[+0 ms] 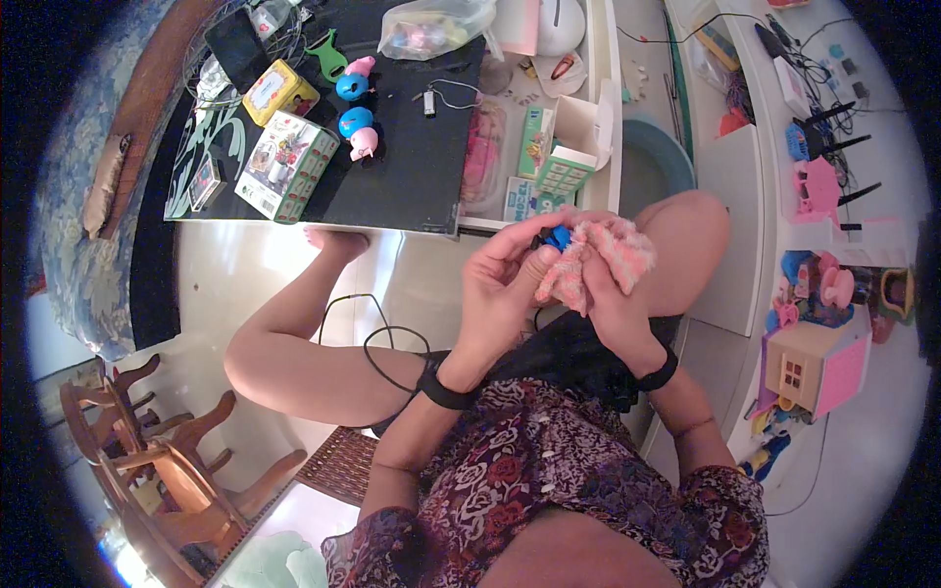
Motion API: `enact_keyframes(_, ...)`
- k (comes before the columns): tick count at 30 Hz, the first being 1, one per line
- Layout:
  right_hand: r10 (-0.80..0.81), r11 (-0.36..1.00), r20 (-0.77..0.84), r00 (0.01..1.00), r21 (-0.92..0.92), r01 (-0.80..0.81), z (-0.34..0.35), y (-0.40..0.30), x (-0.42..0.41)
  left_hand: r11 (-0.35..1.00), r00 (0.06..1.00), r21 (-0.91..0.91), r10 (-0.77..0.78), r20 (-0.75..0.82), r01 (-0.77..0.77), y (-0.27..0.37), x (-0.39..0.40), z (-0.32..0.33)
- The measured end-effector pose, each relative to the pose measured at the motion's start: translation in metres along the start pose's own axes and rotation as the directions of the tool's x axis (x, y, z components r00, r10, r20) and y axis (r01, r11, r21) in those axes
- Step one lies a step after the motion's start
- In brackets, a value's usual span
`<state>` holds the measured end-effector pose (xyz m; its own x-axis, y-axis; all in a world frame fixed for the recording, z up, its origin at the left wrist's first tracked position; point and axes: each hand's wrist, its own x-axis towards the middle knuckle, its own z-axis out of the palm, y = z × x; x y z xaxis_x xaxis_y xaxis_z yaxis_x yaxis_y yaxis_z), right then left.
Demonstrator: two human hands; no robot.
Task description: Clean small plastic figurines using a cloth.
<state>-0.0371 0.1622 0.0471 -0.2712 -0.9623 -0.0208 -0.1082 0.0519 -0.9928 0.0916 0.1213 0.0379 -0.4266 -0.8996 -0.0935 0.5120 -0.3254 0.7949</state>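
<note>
My left hand (507, 283) grips a small blue and black object (556, 237), partly hidden by its fingers; its kind cannot be told. My right hand (614, 309) holds a fluffy pink and white cloth (614, 257) against that object. Both hands are close together above my lap. On the black table ahead lie a blue and pink toy figure (357, 132) and a similar one (354, 84) beyond it. A printed cardboard box (287, 165) stands near the table's front edge, with a yellow tin (279, 94) behind it.
An open drawer (614, 73) holds a white and green box (570, 147) and a plastic container of pink items (485, 147). A blue basin (654, 158) stands beyond the drawer. Cables and a toy house (816, 360) lie along the right. A wooden chair (176, 470) is at lower left.
</note>
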Motion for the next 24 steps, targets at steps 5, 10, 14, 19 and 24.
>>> enact_keyframes(5, -0.417, 0.745, 0.041, 0.908, -0.557, 0.367, -0.010, 0.025, -0.006, 0.995, 0.996, 0.089, -0.045, 0.071, 0.038, 0.006, -0.001, 0.004)
enact_keyframes(10, -0.232, 0.929, -0.091, 0.969, -0.316, 0.192, 0.004, 0.037, -0.008, 0.994, 0.996, -0.073, -0.078, 0.041, 0.081, 0.000, 0.000, 0.003)
enact_keyframes(14, -0.135, 0.987, 0.012, 0.991, 0.092, 0.133, 0.001, 0.018, -0.004, 0.991, 0.997, -0.128, -0.053, -0.050, 0.046, 0.000, 0.005, 0.005)
enact_keyframes(19, -0.143, 0.989, -0.105, 0.984, -0.037, 0.140, -0.005, 0.013, 0.000, 0.993, 0.983, -0.103, -0.080, -0.163, 0.064, 0.000, 0.004, 0.005)
enact_keyframes(24, -0.343, 0.934, -0.065, 0.937, -0.127, 0.333, 0.005, 0.013, 0.002, 0.999, 0.992, -0.016, -0.041, -0.120, 0.039, -0.007, 0.002, 0.011)
